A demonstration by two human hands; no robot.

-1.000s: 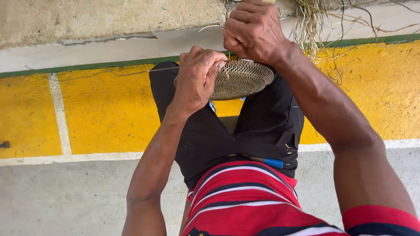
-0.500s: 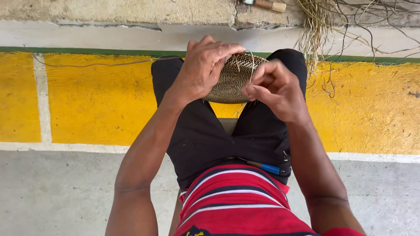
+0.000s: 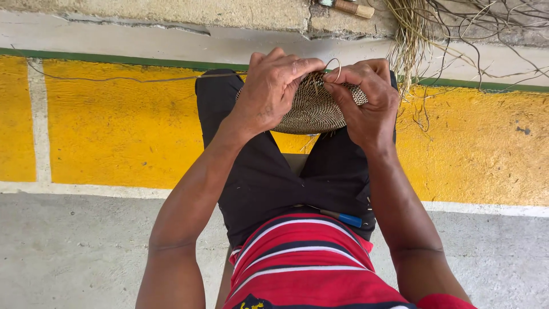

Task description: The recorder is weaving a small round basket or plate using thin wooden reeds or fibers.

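A round woven basket piece (image 3: 314, 109), tan with dark flecks, rests above my knees over black trousers. My left hand (image 3: 271, 88) clasps its left rim from above, fingers curled over the edge. At the right rim my right hand (image 3: 366, 100) pinches a thin fibre strand (image 3: 334, 68) that loops up between both hands. Part of the weave is hidden under my fingers.
A bundle of dry straw fibres (image 3: 414, 34) lies on the concrete ledge at the upper right, beside a wooden-handled tool (image 3: 351, 8). Below the ledge runs a yellow painted band (image 3: 114, 129) with white lines. A blue-tipped pen (image 3: 343, 218) sticks from my waistband.
My right hand came down from high above the basket piece to its right rim, drawing the strand in. The left hand kept its hold on the left rim.
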